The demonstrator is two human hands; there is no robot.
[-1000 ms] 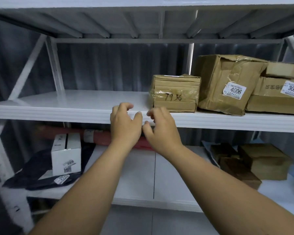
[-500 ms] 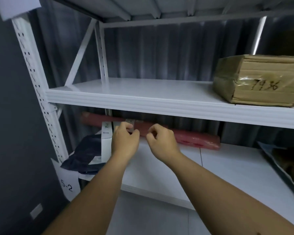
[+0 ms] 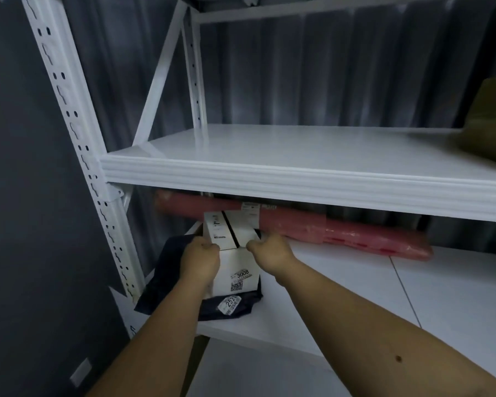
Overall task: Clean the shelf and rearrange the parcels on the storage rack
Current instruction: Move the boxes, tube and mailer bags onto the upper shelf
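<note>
A white box with a "3008" label stands on the lower shelf of the white rack, at its left end. My left hand grips the box's left top edge. My right hand grips its right top edge. The box rests on a dark plastic mailer bag with a white sticker. Behind it a long red wrapped roll lies along the back. The middle shelf above is bare on its left part, with a brown parcel at the far right edge of view.
A perforated white upright and diagonal braces frame the left end. A dark grey wall lies to the left, corrugated metal behind. The middle shelf's front edge hangs just above my hands.
My hands dropped from the middle shelf's front edge to the lower shelf and closed on the white box. My view swung left and closer; the brown parcels slid out to the right.
</note>
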